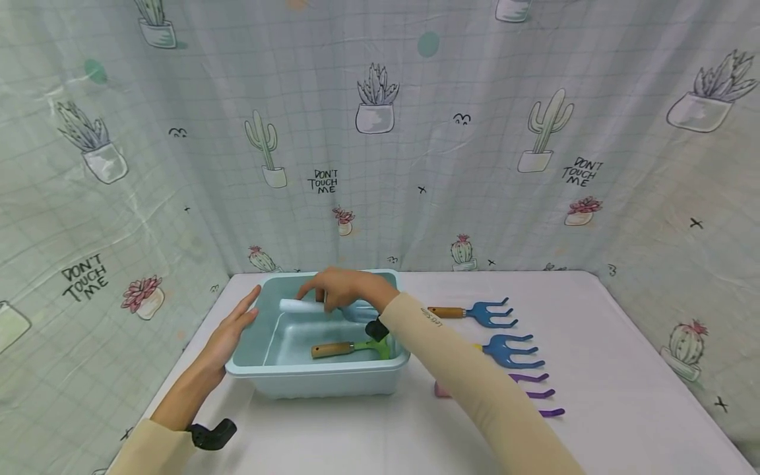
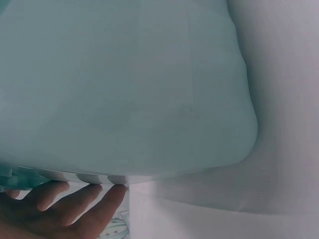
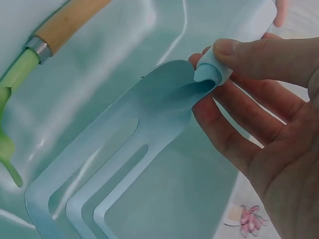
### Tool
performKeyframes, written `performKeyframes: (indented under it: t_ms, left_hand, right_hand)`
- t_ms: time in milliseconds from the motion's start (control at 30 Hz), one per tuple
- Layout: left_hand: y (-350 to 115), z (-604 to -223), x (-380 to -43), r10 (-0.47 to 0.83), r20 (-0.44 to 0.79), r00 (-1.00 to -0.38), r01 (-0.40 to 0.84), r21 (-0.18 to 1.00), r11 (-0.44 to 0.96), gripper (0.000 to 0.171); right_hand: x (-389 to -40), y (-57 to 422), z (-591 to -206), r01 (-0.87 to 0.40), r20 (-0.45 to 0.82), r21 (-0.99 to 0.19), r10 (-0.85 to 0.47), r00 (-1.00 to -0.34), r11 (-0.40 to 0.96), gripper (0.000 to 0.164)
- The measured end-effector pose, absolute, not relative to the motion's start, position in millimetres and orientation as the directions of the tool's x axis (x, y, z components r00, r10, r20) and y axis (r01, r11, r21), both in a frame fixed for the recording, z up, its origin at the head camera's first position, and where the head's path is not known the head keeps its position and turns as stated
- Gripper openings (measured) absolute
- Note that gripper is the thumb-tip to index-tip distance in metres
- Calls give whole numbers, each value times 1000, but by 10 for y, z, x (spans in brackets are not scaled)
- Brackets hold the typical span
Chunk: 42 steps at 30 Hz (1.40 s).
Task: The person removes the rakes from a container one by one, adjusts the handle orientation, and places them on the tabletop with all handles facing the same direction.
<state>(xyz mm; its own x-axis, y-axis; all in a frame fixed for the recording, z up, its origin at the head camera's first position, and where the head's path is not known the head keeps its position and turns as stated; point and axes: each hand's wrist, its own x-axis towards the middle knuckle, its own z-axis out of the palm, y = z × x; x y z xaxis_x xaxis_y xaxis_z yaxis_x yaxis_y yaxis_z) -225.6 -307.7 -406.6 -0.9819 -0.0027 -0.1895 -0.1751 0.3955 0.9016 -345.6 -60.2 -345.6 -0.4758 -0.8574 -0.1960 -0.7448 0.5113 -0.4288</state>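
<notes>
My right hand (image 1: 347, 287) reaches into a pale blue plastic basin (image 1: 320, 379). It pinches a light blue hand rake (image 3: 144, 119) near the neck, thumb on one side and fingers on the other. The rake's bent tines point down to the left in the right wrist view, and its pale handle (image 1: 297, 306) extends leftward in the head view. Lower in the basin lies a green hand rake (image 1: 334, 349) with a wooden handle. My left hand (image 1: 221, 338) rests against the basin's left rim with its fingers extended; its fingertips (image 2: 115, 195) show right at the rim.
Right of the basin lie a blue hand rake (image 1: 489, 313) with a wooden handle, a second blue rake (image 1: 509, 351), and a purple-tined rake (image 1: 537, 394), partly hidden by my right sleeve (image 1: 469, 382). A patterned curtain (image 1: 415, 158) encloses the white table (image 1: 600, 369) behind and at the sides.
</notes>
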Motion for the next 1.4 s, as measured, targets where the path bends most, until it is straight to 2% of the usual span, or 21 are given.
performKeyframes:
  t_ms: [567,1000,1400]
  left_hand:
    - [-3083,-4050,-2247,6,-206,-979,-188,904,384,59]
    - [-3108,-4065,-2261,6,-200,-980,-183,905,384,59]
    - [-3096,-4075,-2266,10,-198,-980,-179,906,383,59]
  right_hand:
    - [-3328,-503,-2980,-820,-127,-369,-897,-423,438,60]
    - [-3318,-278,-2860,-820,-110,-361,-894,-435,444,60]
    - [-3304,59,-2846,-799,-102,-365,-874,-476,478,60]
